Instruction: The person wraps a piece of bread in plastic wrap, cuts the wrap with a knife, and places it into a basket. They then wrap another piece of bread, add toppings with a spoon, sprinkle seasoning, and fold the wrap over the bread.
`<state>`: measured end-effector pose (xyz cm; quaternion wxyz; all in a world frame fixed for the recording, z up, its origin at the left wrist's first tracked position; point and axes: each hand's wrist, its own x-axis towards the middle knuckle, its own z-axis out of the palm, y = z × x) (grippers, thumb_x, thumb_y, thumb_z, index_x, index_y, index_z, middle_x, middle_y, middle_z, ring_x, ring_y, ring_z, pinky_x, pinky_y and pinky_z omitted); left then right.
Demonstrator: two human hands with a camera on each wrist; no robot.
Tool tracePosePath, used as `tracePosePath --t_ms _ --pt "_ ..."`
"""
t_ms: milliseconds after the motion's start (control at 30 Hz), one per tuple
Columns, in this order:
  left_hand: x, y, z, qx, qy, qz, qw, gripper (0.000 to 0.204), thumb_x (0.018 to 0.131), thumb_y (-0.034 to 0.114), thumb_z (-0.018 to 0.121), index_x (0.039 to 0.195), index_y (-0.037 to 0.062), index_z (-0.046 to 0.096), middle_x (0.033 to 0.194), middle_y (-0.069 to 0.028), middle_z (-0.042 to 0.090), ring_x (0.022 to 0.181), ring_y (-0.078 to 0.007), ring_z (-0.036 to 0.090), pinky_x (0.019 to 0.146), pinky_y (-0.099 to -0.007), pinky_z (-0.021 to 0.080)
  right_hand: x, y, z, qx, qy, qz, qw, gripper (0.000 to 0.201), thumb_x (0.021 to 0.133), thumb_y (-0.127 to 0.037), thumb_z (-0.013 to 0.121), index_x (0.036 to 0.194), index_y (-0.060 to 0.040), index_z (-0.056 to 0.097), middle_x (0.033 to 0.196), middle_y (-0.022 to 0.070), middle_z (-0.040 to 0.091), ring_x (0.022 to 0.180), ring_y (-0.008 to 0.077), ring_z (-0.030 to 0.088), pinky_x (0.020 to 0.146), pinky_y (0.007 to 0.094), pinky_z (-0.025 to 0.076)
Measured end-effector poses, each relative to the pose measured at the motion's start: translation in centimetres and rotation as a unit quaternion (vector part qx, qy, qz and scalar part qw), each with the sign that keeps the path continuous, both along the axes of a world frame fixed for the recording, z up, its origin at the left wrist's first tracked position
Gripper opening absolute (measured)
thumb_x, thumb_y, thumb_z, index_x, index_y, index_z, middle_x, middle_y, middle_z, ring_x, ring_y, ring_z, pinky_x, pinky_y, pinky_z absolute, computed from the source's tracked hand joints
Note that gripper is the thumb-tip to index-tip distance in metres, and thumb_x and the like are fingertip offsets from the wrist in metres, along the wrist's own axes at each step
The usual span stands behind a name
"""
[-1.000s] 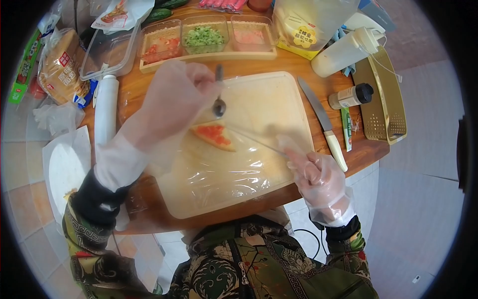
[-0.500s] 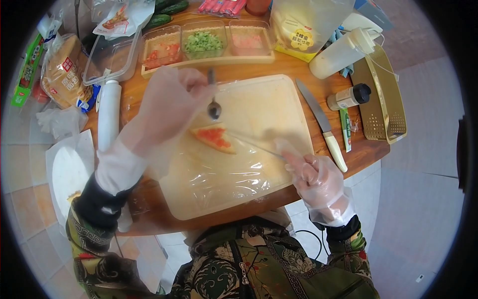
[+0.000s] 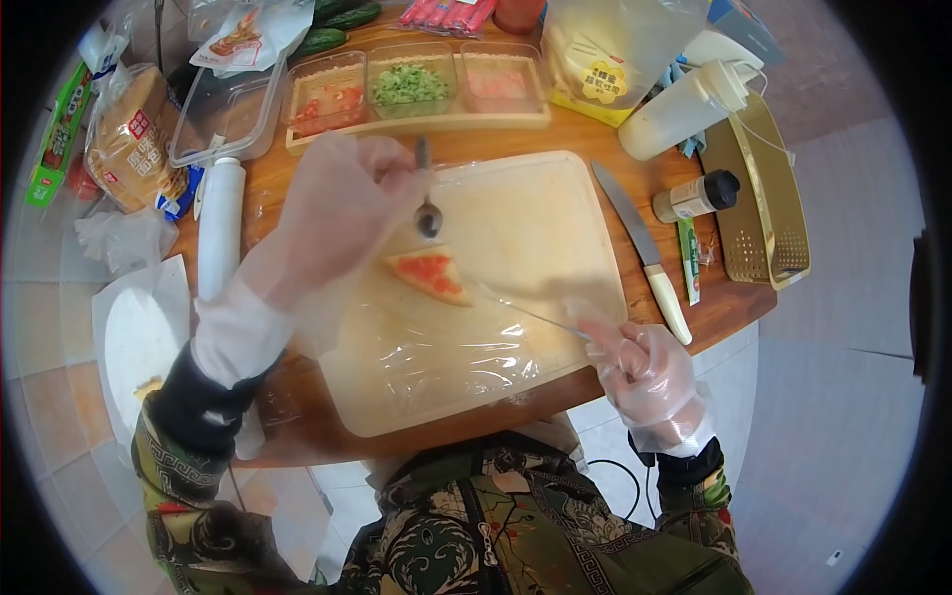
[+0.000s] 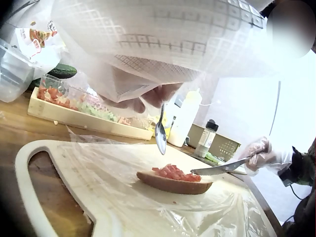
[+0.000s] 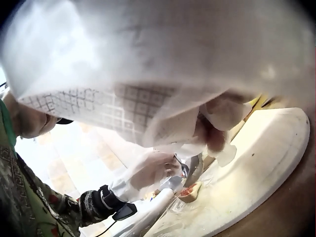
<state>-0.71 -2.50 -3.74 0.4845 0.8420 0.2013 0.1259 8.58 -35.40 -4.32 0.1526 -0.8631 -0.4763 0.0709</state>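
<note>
My gloved left hand pinches the handle of a spoon over the cutting board. The spoon's bowl hangs down and looks bare. Below it a wedge-shaped piece of bread, topped with diced tomato, lies on clear plastic film spread over the board. From the near right, my gloved right hand grips a slim knife. Its blade reaches left, with the tip right at the bread's edge. The right wrist view is mostly filled by the glove.
A wooden tray at the back holds tubs of diced tomato, chopped greens and pink bits. Right of the board lie a large knife, a seasoning bottle and a basket. To the left are bagged bread and a white roll.
The right hand has drawn slightly back to the right, and the knife tip with it, off the tomato to the bread's edge. The left hand keeps the spoon nearly still.
</note>
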Motion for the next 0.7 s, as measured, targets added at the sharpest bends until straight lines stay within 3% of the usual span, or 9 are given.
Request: tracePosePath --t_ms 67,300,367,500,567,633,700 --pt "0.1 -0.1 0.0 0.003 -0.001 0.001 1.000 0.025 0.085 0.019 0.068 0.088 -0.0053 0.071 0.061 -0.0089 0.057 0.057 -0.0121 0.051 0.055 -0.0299 0.042 -0.3 0.3 0.6 -0.027 0.037 -0.012 0.999 0.042 0.083 -0.007 0.072 0.122 -0.0219 0.072 0.093 0.0111 0.061 0.081 0.0324 0.063 0.071 0.0408 0.053" --pt "0.0 0.0 0.0 0.009 0.000 -0.003 1.000 0.024 0.085 0.019 0.068 0.088 -0.0047 0.071 0.061 -0.0083 0.057 0.058 -0.0112 0.052 0.056 -0.0298 0.043 -0.2 0.1 0.1 -0.033 0.015 -0.001 0.999 0.046 0.082 -0.006 0.072 0.124 -0.0231 0.070 0.095 0.0120 0.061 0.082 0.0328 0.063 0.071 0.0404 0.053" --pt "-0.1 0.2 -0.4 0.008 -0.002 -0.005 1.000 0.024 0.085 0.019 0.068 0.087 -0.0047 0.071 0.061 -0.0080 0.057 0.058 -0.0109 0.052 0.056 -0.0297 0.043 -0.2 0.1 -0.2 0.011 -0.009 0.000 1.000 0.060 0.074 -0.007 0.067 0.129 -0.0299 0.068 0.084 0.0004 0.068 0.075 0.0257 0.059 0.068 0.0380 0.053" --pt "-0.3 0.2 -0.4 -0.018 -0.007 0.005 1.000 0.024 0.086 0.020 0.068 0.086 -0.0038 0.071 0.062 -0.0071 0.058 0.058 -0.0109 0.052 0.056 -0.0302 0.043 0.1 -0.1 0.1 0.023 -0.011 0.003 1.000 0.058 0.074 -0.007 0.067 0.128 -0.0295 0.069 0.087 0.0027 0.068 0.078 0.0263 0.060 0.070 0.0383 0.054" --pt "-0.4 0.3 0.2 -0.018 0.001 0.011 1.000 0.024 0.086 0.020 0.068 0.085 -0.0037 0.071 0.062 -0.0069 0.058 0.058 -0.0109 0.052 0.056 -0.0304 0.043 0.3 0.0 0.3 0.042 0.049 -0.020 0.998 0.055 0.076 -0.005 0.067 0.126 -0.0283 0.070 0.090 0.0064 0.068 0.080 0.0276 0.062 0.071 0.0389 0.055" --pt "-0.5 0.5 1.0 -0.002 0.066 0.008 0.998 0.016 0.090 0.013 0.067 0.086 -0.0027 0.067 0.072 0.0034 0.060 0.070 -0.0035 0.050 0.062 -0.0239 0.039 0.5 0.3 1.3 0.036 0.053 -0.024 0.998 0.054 0.077 -0.004 0.066 0.125 -0.0275 0.070 0.091 0.0079 0.068 0.080 0.0282 0.063 0.071 0.0388 0.055" --pt "-0.6 0.7 1.3 -0.008 0.060 0.017 0.998 0.016 0.090 0.013 0.067 0.085 -0.0025 0.067 0.072 0.0036 0.059 0.070 -0.0034 0.050 0.062 -0.0238 0.039 0.7 0.7 2.0 0.030 0.057 -0.029 0.997 0.052 0.078 -0.003 0.066 0.125 -0.0266 0.071 0.092 0.0094 0.068 0.080 0.0287 0.064 0.071 0.0386 0.055"
